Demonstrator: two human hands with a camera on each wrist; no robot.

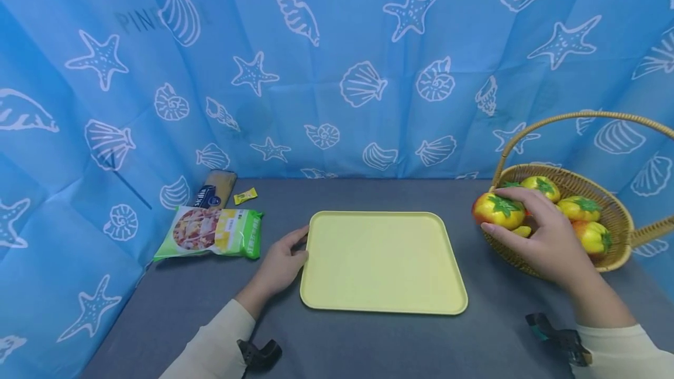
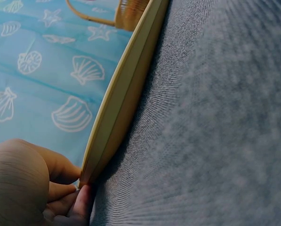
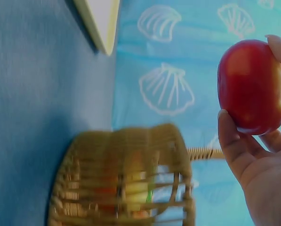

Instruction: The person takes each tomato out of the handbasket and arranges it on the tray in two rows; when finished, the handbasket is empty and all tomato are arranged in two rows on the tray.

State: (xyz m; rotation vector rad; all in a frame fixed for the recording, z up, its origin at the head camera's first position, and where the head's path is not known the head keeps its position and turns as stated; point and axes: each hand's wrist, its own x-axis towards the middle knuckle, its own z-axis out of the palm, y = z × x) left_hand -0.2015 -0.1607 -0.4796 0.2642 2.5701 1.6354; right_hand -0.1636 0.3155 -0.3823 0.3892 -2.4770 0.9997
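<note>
A pale yellow rectangular tray [image 1: 384, 262] lies flat on the grey tabletop. At its left side, my left hand [image 1: 280, 262] pinches the rim between thumb and fingers, as the left wrist view also shows. My right hand [image 1: 544, 233] grips a red-and-yellow fruit with a green leafy top [image 1: 497, 210], holding it above the left rim of a wicker basket [image 1: 626, 212]. From the right wrist view, that fruit's smooth red underside faces the camera, well off the basket. Several similar fruits [image 1: 579, 208] sit inside the basket, partly hidden by the hand.
The basket's tall arched handle [image 1: 584, 114] rises over it. On the left lie a green-and-white food packet [image 1: 210, 231], a dark-labelled package [image 1: 216, 189] and a small yellow sachet [image 1: 245, 195]. A blue seashell-print curtain [image 1: 337, 75] hangs behind the table and along its left.
</note>
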